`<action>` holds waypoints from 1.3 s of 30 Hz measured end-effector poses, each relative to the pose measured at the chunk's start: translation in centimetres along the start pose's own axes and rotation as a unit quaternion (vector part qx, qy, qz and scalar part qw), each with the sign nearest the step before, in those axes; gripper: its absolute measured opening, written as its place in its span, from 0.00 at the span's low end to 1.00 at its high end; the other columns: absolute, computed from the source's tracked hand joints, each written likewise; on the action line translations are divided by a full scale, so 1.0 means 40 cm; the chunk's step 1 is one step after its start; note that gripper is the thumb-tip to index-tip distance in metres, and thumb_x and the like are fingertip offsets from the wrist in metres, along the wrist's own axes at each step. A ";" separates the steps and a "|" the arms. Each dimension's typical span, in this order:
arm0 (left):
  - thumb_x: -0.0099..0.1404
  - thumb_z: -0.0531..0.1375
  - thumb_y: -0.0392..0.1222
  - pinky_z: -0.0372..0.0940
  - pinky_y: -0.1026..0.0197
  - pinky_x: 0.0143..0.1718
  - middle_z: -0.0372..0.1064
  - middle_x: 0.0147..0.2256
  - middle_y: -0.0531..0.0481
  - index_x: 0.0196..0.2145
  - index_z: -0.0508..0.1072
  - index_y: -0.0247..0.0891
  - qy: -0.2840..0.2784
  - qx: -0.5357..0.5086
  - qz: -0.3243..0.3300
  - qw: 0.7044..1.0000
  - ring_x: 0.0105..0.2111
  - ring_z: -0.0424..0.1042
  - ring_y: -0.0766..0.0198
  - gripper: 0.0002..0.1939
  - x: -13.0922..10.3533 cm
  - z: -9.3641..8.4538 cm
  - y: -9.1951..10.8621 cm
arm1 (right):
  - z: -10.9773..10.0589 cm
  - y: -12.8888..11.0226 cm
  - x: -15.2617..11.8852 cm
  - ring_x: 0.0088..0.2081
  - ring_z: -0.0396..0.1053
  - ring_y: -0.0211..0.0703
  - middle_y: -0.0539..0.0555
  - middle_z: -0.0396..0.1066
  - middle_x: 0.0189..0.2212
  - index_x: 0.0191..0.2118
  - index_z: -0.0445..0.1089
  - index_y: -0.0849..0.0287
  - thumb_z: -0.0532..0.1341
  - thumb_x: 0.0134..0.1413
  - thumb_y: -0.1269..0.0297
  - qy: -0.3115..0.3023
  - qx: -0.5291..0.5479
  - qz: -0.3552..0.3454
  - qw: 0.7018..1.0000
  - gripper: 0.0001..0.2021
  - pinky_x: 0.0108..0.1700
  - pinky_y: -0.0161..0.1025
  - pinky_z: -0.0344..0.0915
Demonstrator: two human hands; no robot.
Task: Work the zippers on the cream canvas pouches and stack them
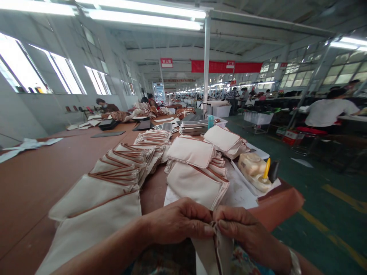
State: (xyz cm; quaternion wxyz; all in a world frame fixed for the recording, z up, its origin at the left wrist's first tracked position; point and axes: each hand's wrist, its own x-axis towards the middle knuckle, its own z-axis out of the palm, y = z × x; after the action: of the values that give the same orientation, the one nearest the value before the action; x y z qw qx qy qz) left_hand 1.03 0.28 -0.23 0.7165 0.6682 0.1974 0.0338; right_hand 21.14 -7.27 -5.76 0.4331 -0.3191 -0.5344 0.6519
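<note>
Close to my body at the bottom, my left hand (180, 221) and my right hand (243, 229) meet, thumbs and fingers pinched. Between them hangs a cream fabric panel with a dark brown edge (205, 250), gripped at its top by both hands. Its lower part runs out of view. Just beyond my hands lies a stack of similar cream panels with brown edging (195, 183). Left of it, a long overlapping row of such panels (106, 210) stretches away across the brown table (34, 183); my left forearm passes over its near end.
A plastic container (252, 172) with a yellow-handled tool (266, 169) stands at the table's right edge. Farther back are a turquoise cup (210, 122) and flat dark panels (110, 134). A co-worker in white (329, 110) sits to the right, beyond the green floor (318, 198).
</note>
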 end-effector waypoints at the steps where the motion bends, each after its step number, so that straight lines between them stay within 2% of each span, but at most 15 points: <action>1: 0.59 0.65 0.57 0.47 0.67 0.27 0.56 0.25 0.56 0.29 0.69 0.33 -0.001 -0.013 -0.002 1.000 0.26 0.50 0.70 0.22 0.004 0.001 -0.006 | -0.003 0.011 0.001 0.26 0.50 0.33 0.46 0.55 0.24 0.30 0.65 0.62 0.61 0.61 0.54 0.007 0.013 0.009 1.000 0.16 0.28 0.32 0.47; 5: 0.60 0.65 0.55 0.50 0.67 0.28 0.58 0.27 0.54 0.31 0.70 0.31 -0.005 -0.047 -0.003 0.999 0.26 0.53 0.70 0.20 0.015 0.003 -0.023 | -0.008 0.023 -0.001 0.25 0.48 0.33 0.46 0.55 0.23 0.31 0.64 0.62 0.59 0.62 0.51 0.030 -0.006 0.044 0.999 0.17 0.26 0.32 0.46; 9: 0.62 0.63 0.53 0.52 0.67 0.30 0.58 0.29 0.53 0.34 0.71 0.31 0.001 -0.053 0.011 0.999 0.28 0.54 0.69 0.19 0.025 0.014 -0.019 | 0.001 -0.010 0.000 0.30 0.52 0.37 0.48 0.57 0.27 0.34 0.63 0.61 0.51 0.65 0.45 0.045 -0.126 0.008 0.991 0.22 0.32 0.33 0.53; 11: 0.63 0.62 0.53 0.52 0.67 0.31 0.58 0.30 0.52 0.34 0.72 0.32 0.008 -0.030 0.020 0.999 0.29 0.54 0.68 0.18 0.031 0.021 -0.013 | 0.005 -0.021 0.005 0.30 0.51 0.37 0.47 0.55 0.27 0.34 0.62 0.60 0.53 0.61 0.41 0.044 -0.150 -0.015 0.988 0.23 0.32 0.33 0.53; 13: 0.64 0.61 0.52 0.52 0.66 0.31 0.59 0.30 0.52 0.32 0.72 0.32 0.022 -0.004 0.021 1.000 0.29 0.54 0.68 0.17 0.034 0.027 -0.010 | 0.003 -0.023 0.011 0.29 0.49 0.36 0.45 0.52 0.26 0.33 0.60 0.60 0.60 0.55 0.41 0.038 -0.141 -0.012 0.989 0.24 0.29 0.32 0.49; 15: 0.63 0.61 0.51 0.51 0.66 0.29 0.58 0.28 0.53 0.31 0.71 0.32 0.042 0.013 0.013 0.999 0.28 0.53 0.68 0.16 0.037 0.030 -0.014 | -0.004 -0.022 0.015 0.28 0.48 0.35 0.45 0.53 0.25 0.32 0.59 0.60 0.64 0.53 0.44 0.030 -0.124 0.001 0.992 0.23 0.27 0.32 0.47; 18: 0.63 0.60 0.46 0.49 0.66 0.28 0.55 0.27 0.54 0.30 0.70 0.32 0.082 0.023 0.001 0.996 0.28 0.51 0.68 0.12 0.040 0.032 -0.033 | -0.017 -0.023 0.014 0.28 0.51 0.35 0.46 0.58 0.26 0.32 0.62 0.62 0.63 0.56 0.48 0.014 -0.107 0.015 0.994 0.19 0.28 0.32 0.49; 21: 0.62 0.58 0.43 0.48 0.66 0.26 0.52 0.26 0.55 0.28 0.67 0.33 0.107 0.023 -0.006 0.994 0.27 0.49 0.68 0.10 0.042 0.032 -0.051 | -0.027 -0.026 0.008 0.28 0.52 0.35 0.48 0.60 0.26 0.32 0.64 0.63 0.63 0.56 0.53 0.026 -0.123 0.026 0.992 0.16 0.29 0.32 0.50; 25: 0.61 0.57 0.43 0.45 0.66 0.23 0.48 0.24 0.57 0.25 0.63 0.35 0.114 0.084 -0.009 0.990 0.25 0.46 0.69 0.11 0.046 0.034 -0.048 | -0.029 -0.013 0.004 0.28 0.53 0.36 0.47 0.59 0.25 0.31 0.65 0.63 0.61 0.56 0.58 0.059 -0.157 0.035 0.985 0.12 0.29 0.33 0.51; 28: 0.59 0.55 0.40 0.43 0.67 0.20 0.50 0.22 0.57 0.26 0.67 0.34 0.156 0.166 -0.038 0.973 0.23 0.47 0.70 0.08 0.054 0.038 -0.040 | -0.023 0.005 0.007 0.26 0.53 0.35 0.47 0.59 0.23 0.29 0.65 0.62 0.59 0.55 0.64 0.110 -0.206 0.041 0.972 0.07 0.28 0.33 0.50; 31: 0.55 0.55 0.39 0.44 0.68 0.17 0.53 0.20 0.57 0.28 0.70 0.33 0.196 0.203 -0.075 0.956 0.19 0.49 0.71 0.07 0.066 0.044 -0.045 | -0.012 0.014 0.013 0.25 0.54 0.35 0.46 0.58 0.21 0.27 0.65 0.61 0.58 0.51 0.69 0.155 -0.249 0.053 0.955 0.04 0.26 0.32 0.50; 36: 0.52 0.53 0.38 0.43 0.67 0.16 0.52 0.18 0.58 0.25 0.67 0.35 0.193 0.193 -0.089 0.958 0.18 0.48 0.71 0.05 0.077 0.054 -0.057 | 0.003 0.019 0.008 0.23 0.57 0.36 0.46 0.62 0.20 0.27 0.67 0.60 0.58 0.49 0.73 0.188 -0.323 0.032 0.927 0.03 0.24 0.32 0.51; 39: 0.52 0.51 0.36 0.44 0.68 0.17 0.53 0.20 0.58 0.26 0.68 0.35 0.140 0.163 -0.070 0.974 0.19 0.49 0.72 0.06 0.073 0.059 -0.056 | 0.002 0.021 -0.008 0.26 0.64 0.38 0.49 0.67 0.24 0.30 0.67 0.60 0.56 0.51 0.75 0.142 -0.395 -0.072 0.905 0.05 0.29 0.33 0.57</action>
State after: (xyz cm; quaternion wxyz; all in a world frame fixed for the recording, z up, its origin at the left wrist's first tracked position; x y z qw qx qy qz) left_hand 4.02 -1.26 -3.03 0.5637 0.7495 0.3442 0.0441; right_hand 21.00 -7.63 -6.57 0.3887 -0.5137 -0.7028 0.3017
